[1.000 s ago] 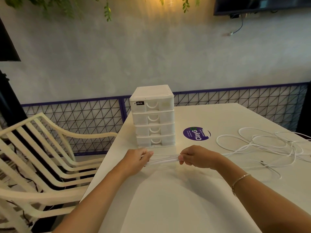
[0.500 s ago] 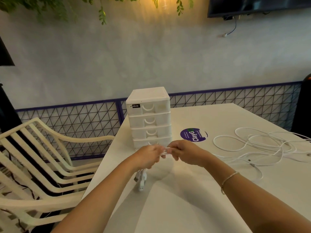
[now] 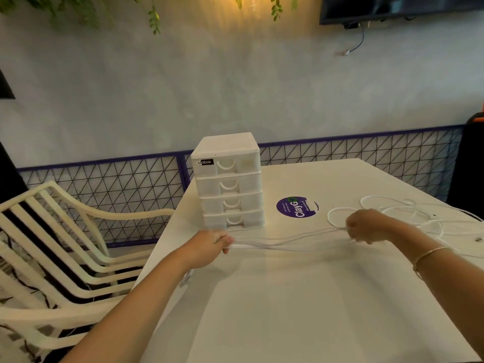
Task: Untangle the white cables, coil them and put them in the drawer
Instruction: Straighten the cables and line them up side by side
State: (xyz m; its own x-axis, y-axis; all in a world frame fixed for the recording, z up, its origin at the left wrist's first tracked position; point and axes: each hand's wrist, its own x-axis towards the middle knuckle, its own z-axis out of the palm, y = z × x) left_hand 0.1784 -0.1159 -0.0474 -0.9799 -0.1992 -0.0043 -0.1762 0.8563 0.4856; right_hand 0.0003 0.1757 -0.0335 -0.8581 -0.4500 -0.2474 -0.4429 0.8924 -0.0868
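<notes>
Over white table point(image 3: 301, 310), left hand point(image 3: 209, 247) and right hand point(image 3: 366, 226) pinch white cables point(image 3: 288, 242) stretched between them.

White table point(image 3: 301, 310): drawer unit point(image 3: 227, 182), cables point(image 3: 408, 218).

a white desk point(image 3: 301, 310) carries a round purple sticker point(image 3: 296, 207) reading "clayg". left of the desk stands a cream slatted chair point(image 3: 60, 258). behind runs a low black wire-mesh fence point(image 3: 125, 184) with purple rails against a grey wall point(image 3: 209, 87). green leaves point(image 3: 154, 20) hang above, and a dark screen point(image 3: 400, 6) is mounted top right.
</notes>
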